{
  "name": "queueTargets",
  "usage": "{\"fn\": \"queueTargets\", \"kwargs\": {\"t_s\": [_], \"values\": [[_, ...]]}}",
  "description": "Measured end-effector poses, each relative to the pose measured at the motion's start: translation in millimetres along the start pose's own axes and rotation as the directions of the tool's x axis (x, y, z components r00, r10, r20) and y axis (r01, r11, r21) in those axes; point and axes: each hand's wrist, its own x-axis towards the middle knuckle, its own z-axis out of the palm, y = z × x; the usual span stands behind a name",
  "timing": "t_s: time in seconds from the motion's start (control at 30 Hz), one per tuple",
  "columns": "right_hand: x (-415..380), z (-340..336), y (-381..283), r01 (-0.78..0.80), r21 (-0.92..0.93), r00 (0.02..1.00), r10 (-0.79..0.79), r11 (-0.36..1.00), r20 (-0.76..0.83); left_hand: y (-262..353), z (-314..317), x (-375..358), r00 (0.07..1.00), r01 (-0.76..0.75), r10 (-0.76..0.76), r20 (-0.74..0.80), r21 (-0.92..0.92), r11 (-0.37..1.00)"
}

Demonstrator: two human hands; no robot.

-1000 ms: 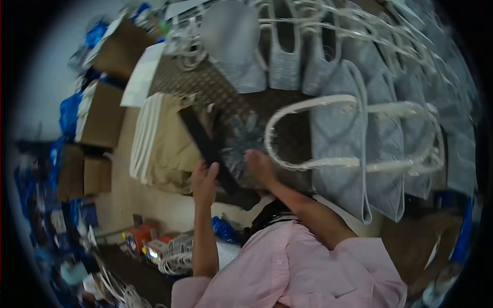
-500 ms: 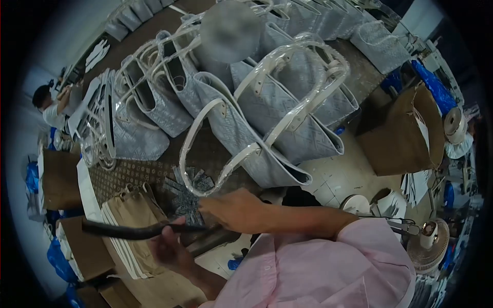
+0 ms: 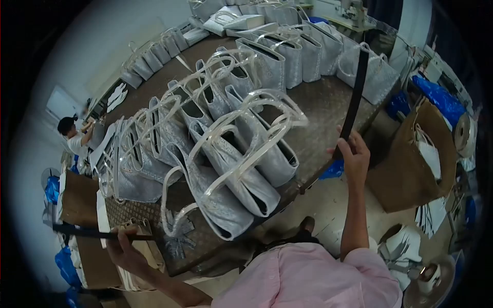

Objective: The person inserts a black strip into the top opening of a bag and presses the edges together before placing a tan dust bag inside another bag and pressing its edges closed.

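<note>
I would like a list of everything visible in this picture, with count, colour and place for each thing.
bags: many, silver-grey, on table
table: one, brown, centre
small strips: pile, grey, near table edge
folded pieces: stack, tan, lower left
boxes: several, brown, left and right
plastic: several pieces, blue, both sides
fan: at least one, pale, lower right
other person: one, white top, left
long strips: two, black, one per hand
shirt: one, pink, bottom
left hand: one, bare, lower left
right hand: one, bare, right
</note>
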Motion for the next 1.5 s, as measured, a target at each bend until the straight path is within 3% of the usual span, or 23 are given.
{"fn": "queueTargets", "kwargs": {"t_s": [0.07, 0.13, 0.2, 0.27, 0.33, 0.4, 0.47, 0.57, 0.63, 0.67, 0.73, 0.8, 0.87, 0.9, 0.93, 1.07, 1.13, 1.23, 1.3, 1.37, 1.4, 1.47, 1.5], "values": [[22.0, -27.5, 32.1, -0.038, 0.120, 0.998, 0.032, 0.992, 0.053, 26.0, 52.0, -11.7, 0.974, -0.004, 0.094, 0.208, -0.397, 0.918], [38.9, -50.3, 84.2, -0.228, 0.352, 0.971, 0.188, 0.908, 0.145, 57.1, 100.3, -20.1, 0.941, 0.099, 0.087, 0.326, -0.513, 0.852], [41.3, -51.9, 122.6, -0.298, 0.462, 0.949, 0.205, 0.835, 0.240, 63.0, 137.8, -16.6, 0.892, 0.184, -0.020, 0.452, -0.322, 0.929], [42.3, -43.5, 132.8, -0.356, 0.553, 0.924, 0.198, 0.753, 0.326, 110.2, 197.0, -28.5, 0.864, 0.109, -0.064, 0.500, -0.060, 0.992], [36.6, -15.6, 131.8, -0.571, 0.220, 0.804, 0.484, 0.791, 0.346, 130.1, 248.1, -38.9, 0.666, 0.033, -0.010, 0.746, -0.017, 0.999], [46.7, 6.0, 132.9, -0.601, 0.232, 0.766, 0.469, 0.765, 0.440, 144.2, 290.3, -48.2, 0.466, 0.141, -0.077, 0.881, 0.012, 0.990], [53.7, 27.4, 140.0, -0.617, 0.247, 0.734, 0.435, 0.747, 0.521, 151.7, 324.3, -50.4, 0.243, 0.064, -0.205, 0.948, 0.195, 0.979], [66.4, 58.3, 147.2, -0.553, 0.510, 0.817, 0.308, 0.659, 0.488, 121.8, 382.3, -56.0, 0.189, -0.111, -0.103, 0.977, 0.125, 0.986], [88.5, 60.4, 135.5, -0.526, 0.535, 0.820, 0.228, 0.661, 0.525, 86.4, 417.3, -60.8, 0.051, -0.584, 0.301, 0.952, -0.215, 0.782], [98.9, 59.4, 131.8, -0.499, 0.561, 0.822, 0.157, 0.661, 0.547, 88.6, 424.2, -61.8, 0.059, -0.572, 0.294, 0.954, -0.209, 0.793], [115.0, 58.6, 129.3, -0.568, 0.551, 0.773, 0.165, 0.612, 0.613, 105.6, 432.3, -58.4, 0.267, -0.471, 0.026, 0.963, 0.107, 0.876], [125.8, 60.6, 127.6, -0.594, 0.444, 0.708, 0.175, 0.671, 0.684, 113.0, 436.6, -43.8, 0.251, -0.484, 0.012, 0.968, 0.115, 0.867], [109.3, 61.8, 126.9, -0.614, 0.303, 0.679, 0.293, 0.729, 0.673, 120.8, 434.0, -36.7, 0.371, -0.499, 0.140, 0.918, 0.070, 0.864], [95.7, 62.7, 128.9, -0.548, 0.275, 0.723, 0.282, 0.790, 0.631, 129.9, 431.6, -28.6, 0.375, -0.348, 0.115, 0.920, 0.025, 0.937], [88.0, 60.5, 131.0, -0.479, 0.243, 0.763, 0.263, 0.844, 0.590, 136.2, 430.0, -26.1, 0.384, -0.339, 0.090, 0.919, 0.049, 0.940], [114.5, 36.2, 123.1, -0.256, 0.079, 0.770, 0.154, 0.964, 0.619, 152.8, 425.3, -31.2, 0.440, -0.012, 0.003, 0.898, 0.002, 1.000], [143.8, 25.0, 118.3, -0.286, 0.034, 0.734, 0.197, 0.957, 0.650, 159.3, 428.2, -33.8, 0.471, 0.200, -0.120, 0.874, 0.027, 0.979], [186.6, 10.9, 146.7, -0.285, 0.181, 0.702, 0.077, 0.941, 0.708, 174.9, 447.7, -48.3, 0.612, 0.187, -0.170, 0.772, 0.068, 0.980], [241.7, -5.2, 135.5, -0.393, -0.023, 0.555, 0.257, 0.919, 0.791, 189.0, 460.6, -63.9, 0.671, 0.215, -0.144, 0.727, -0.005, 0.976], [282.9, -19.3, 128.6, -0.392, -0.021, 0.542, 0.250, 0.920, 0.802, 203.5, 463.4, -82.8, 0.778, 0.184, -0.174, 0.603, 0.045, 0.982], [302.7, -24.4, 131.3, -0.303, 0.046, 0.536, 0.131, 0.952, 0.834, 218.8, 454.7, -91.7, 0.769, 0.105, -0.262, 0.582, 0.289, 0.951], [341.8, -32.7, 129.0, -0.202, 0.113, 0.493, 0.001, 0.973, 0.870, 223.0, 441.5, -130.3, 0.847, 0.306, -0.250, 0.469, -0.045, 0.951], [359.4, -36.7, 119.6, -0.216, 0.100, 0.495, 0.021, 0.971, 0.869, 231.2, 436.0, -147.4, 0.845, 0.393, -0.340, 0.412, -0.049, 0.918]]}}
